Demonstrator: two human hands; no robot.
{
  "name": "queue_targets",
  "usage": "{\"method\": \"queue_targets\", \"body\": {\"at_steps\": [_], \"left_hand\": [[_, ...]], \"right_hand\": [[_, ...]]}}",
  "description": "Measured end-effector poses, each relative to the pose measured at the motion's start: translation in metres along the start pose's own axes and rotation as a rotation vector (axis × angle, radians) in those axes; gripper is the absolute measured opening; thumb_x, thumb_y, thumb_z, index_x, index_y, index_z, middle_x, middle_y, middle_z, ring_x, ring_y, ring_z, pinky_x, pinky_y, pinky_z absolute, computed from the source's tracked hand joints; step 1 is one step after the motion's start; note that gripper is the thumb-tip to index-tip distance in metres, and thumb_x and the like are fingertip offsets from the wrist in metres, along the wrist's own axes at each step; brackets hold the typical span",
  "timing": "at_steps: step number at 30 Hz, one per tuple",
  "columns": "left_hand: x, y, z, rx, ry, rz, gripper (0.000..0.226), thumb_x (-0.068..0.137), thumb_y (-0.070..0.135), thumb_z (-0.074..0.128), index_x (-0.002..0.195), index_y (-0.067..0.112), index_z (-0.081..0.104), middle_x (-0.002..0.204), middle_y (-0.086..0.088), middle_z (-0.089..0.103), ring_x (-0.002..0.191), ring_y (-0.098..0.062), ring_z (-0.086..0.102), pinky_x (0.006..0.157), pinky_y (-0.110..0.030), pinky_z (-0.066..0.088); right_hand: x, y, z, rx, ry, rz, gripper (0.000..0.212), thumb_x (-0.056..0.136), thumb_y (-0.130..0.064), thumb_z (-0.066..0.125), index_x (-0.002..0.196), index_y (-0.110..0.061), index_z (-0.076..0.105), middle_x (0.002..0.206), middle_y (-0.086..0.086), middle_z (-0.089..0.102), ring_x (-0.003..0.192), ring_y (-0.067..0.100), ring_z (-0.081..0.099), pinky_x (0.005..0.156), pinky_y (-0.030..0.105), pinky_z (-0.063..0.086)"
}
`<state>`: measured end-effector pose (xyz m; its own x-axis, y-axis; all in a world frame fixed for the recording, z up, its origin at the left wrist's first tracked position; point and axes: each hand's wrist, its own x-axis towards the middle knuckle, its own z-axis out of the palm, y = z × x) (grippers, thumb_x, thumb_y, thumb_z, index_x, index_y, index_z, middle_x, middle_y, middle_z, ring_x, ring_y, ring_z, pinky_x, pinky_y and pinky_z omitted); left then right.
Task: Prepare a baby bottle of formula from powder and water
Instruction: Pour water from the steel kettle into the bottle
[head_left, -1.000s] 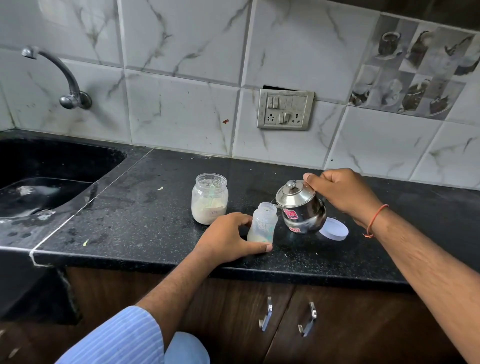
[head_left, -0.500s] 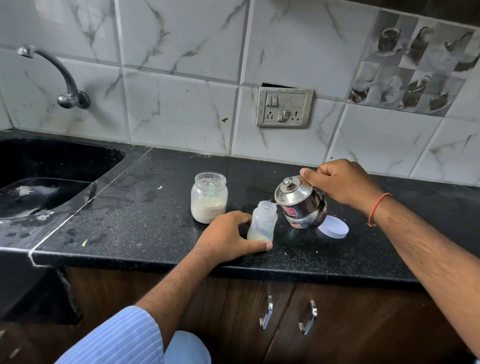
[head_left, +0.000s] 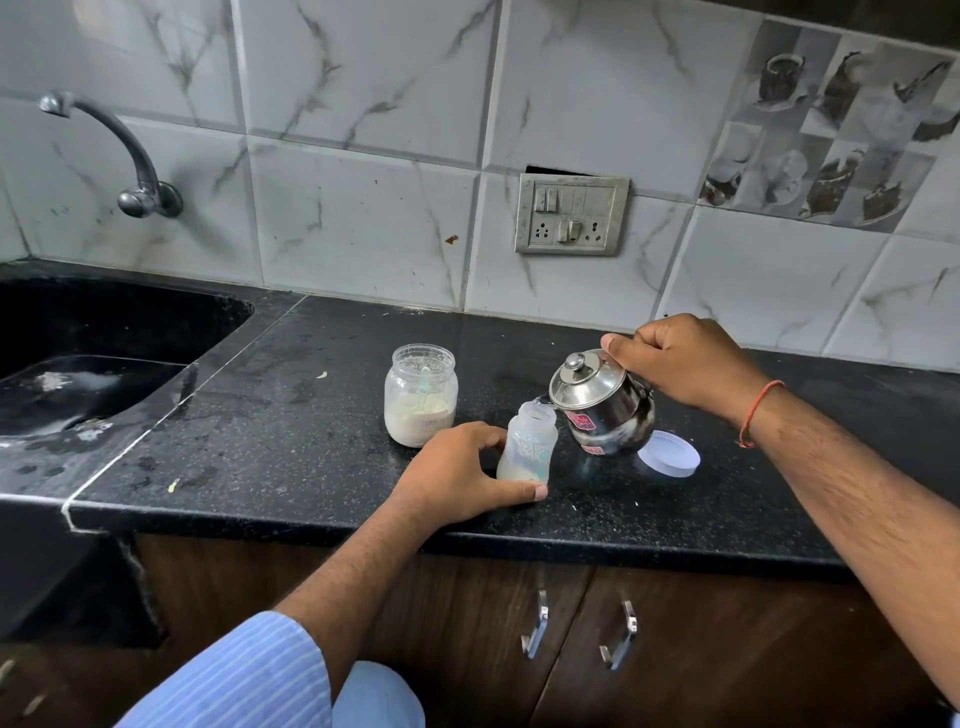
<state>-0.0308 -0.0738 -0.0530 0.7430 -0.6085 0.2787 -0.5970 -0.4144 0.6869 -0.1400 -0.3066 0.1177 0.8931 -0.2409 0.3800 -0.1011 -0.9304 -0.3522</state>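
Observation:
A clear baby bottle stands open on the black counter, with pale powder at its bottom. My left hand wraps around its base. My right hand grips the handle of a small steel kettle, which is lifted and tilted left, its spout right over the bottle's mouth. Left of the bottle stands an open glass jar of formula powder with a scoop inside.
A white jar lid lies flat just right of the kettle. A black sink with a wall tap fills the left. A switch plate sits on the tiled wall. Cabinet doors with handles lie below the counter edge.
My right hand has lifted the kettle off the counter and tipped it further left until the spout reaches the bottle's mouth. My left hand has stayed on the bottle.

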Motion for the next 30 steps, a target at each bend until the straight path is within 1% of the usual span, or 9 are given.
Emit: {"method": "queue_targets", "body": {"at_steps": [4, 8, 12, 15, 17, 19, 23, 26, 30], "left_hand": [[-0.0002, -0.0001, -0.0002, -0.001, -0.005, -0.006, 0.086, 0.060, 0.089, 0.081, 0.130, 0.039, 0.078, 0.114, 0.024, 0.074, 0.106, 0.004, 0.066, 0.095, -0.032, 0.059], [0.0000, 0.0001, -0.0002, -0.008, -0.007, -0.003, 0.089, 0.059, 0.090, 0.080, 0.131, 0.038, 0.078, 0.115, 0.024, 0.074, 0.107, 0.004, 0.066, 0.097, -0.035, 0.061], [-0.0002, 0.0002, -0.0009, -0.017, -0.008, 0.002, 0.084, 0.062, 0.087, 0.083, 0.130, 0.039, 0.078, 0.113, 0.024, 0.074, 0.105, 0.004, 0.066, 0.095, -0.032, 0.060], [-0.0003, 0.0011, -0.0013, 0.000, -0.007, 0.002, 0.087, 0.060, 0.090, 0.080, 0.131, 0.039, 0.078, 0.111, 0.024, 0.073, 0.103, 0.004, 0.065, 0.087, -0.028, 0.055], [-0.0004, 0.0020, -0.0013, 0.004, -0.001, 0.005, 0.081, 0.063, 0.085, 0.085, 0.129, 0.039, 0.078, 0.108, 0.024, 0.071, 0.100, 0.005, 0.064, 0.082, -0.026, 0.049], [-0.0008, 0.0025, -0.0015, 0.004, 0.006, 0.005, 0.074, 0.068, 0.078, 0.090, 0.129, 0.038, 0.079, 0.107, 0.025, 0.070, 0.099, 0.005, 0.063, 0.081, -0.025, 0.048], [-0.0008, 0.0029, -0.0020, 0.012, 0.001, 0.000, 0.077, 0.069, 0.079, 0.089, 0.132, 0.037, 0.078, 0.114, 0.023, 0.073, 0.104, 0.002, 0.065, 0.085, -0.025, 0.050], [-0.0010, 0.0035, -0.0027, 0.012, -0.004, -0.004, 0.077, 0.068, 0.080, 0.089, 0.131, 0.037, 0.078, 0.113, 0.022, 0.073, 0.103, 0.002, 0.065, 0.085, -0.027, 0.052], [-0.0014, 0.0040, -0.0031, 0.008, -0.010, -0.008, 0.079, 0.069, 0.079, 0.089, 0.134, 0.037, 0.077, 0.118, 0.022, 0.074, 0.110, 0.001, 0.065, 0.095, -0.031, 0.057]], "right_hand": [[-0.0004, -0.0003, -0.0019, -0.007, -0.005, 0.010, 0.065, 0.098, -0.054, 0.066, 0.050, -0.016, 0.044, 0.046, -0.008, 0.040, 0.049, 0.016, 0.036, 0.053, 0.031, 0.027], [-0.0003, -0.0005, -0.0039, -0.006, -0.011, 0.016, 0.065, 0.097, -0.054, 0.067, 0.049, -0.016, 0.044, 0.039, -0.012, 0.036, 0.048, 0.014, 0.035, 0.053, 0.030, 0.027], [-0.0023, -0.0016, -0.0050, -0.008, -0.013, 0.008, 0.065, 0.098, -0.053, 0.067, 0.049, -0.016, 0.044, 0.041, -0.011, 0.037, 0.048, 0.015, 0.035, 0.052, 0.030, 0.027], [-0.0032, -0.0032, -0.0053, -0.029, -0.010, 0.001, 0.064, 0.098, -0.053, 0.066, 0.050, -0.016, 0.046, 0.044, -0.010, 0.039, 0.049, 0.015, 0.037, 0.053, 0.030, 0.028], [-0.0036, -0.0046, -0.0056, -0.044, -0.004, 0.002, 0.064, 0.098, -0.053, 0.066, 0.050, -0.016, 0.047, 0.044, -0.009, 0.041, 0.049, 0.014, 0.038, 0.052, 0.030, 0.028], [-0.0041, -0.0057, -0.0060, -0.049, -0.003, 0.003, 0.064, 0.098, -0.053, 0.066, 0.050, -0.016, 0.048, 0.045, -0.008, 0.042, 0.049, 0.014, 0.038, 0.052, 0.030, 0.028], [-0.0056, -0.0062, -0.0065, -0.057, -0.007, 0.006, 0.063, 0.098, -0.054, 0.065, 0.051, -0.016, 0.049, 0.047, -0.006, 0.045, 0.050, 0.015, 0.039, 0.053, 0.030, 0.029], [-0.0058, -0.0067, -0.0067, -0.066, -0.004, 0.000, 0.063, 0.098, -0.054, 0.064, 0.051, -0.016, 0.050, 0.048, -0.005, 0.046, 0.050, 0.015, 0.040, 0.053, 0.030, 0.029], [-0.0058, -0.0074, -0.0071, -0.080, -0.007, -0.006, 0.062, 0.099, -0.055, 0.064, 0.052, -0.015, 0.053, 0.049, -0.003, 0.049, 0.050, 0.016, 0.042, 0.053, 0.030, 0.031]]}}
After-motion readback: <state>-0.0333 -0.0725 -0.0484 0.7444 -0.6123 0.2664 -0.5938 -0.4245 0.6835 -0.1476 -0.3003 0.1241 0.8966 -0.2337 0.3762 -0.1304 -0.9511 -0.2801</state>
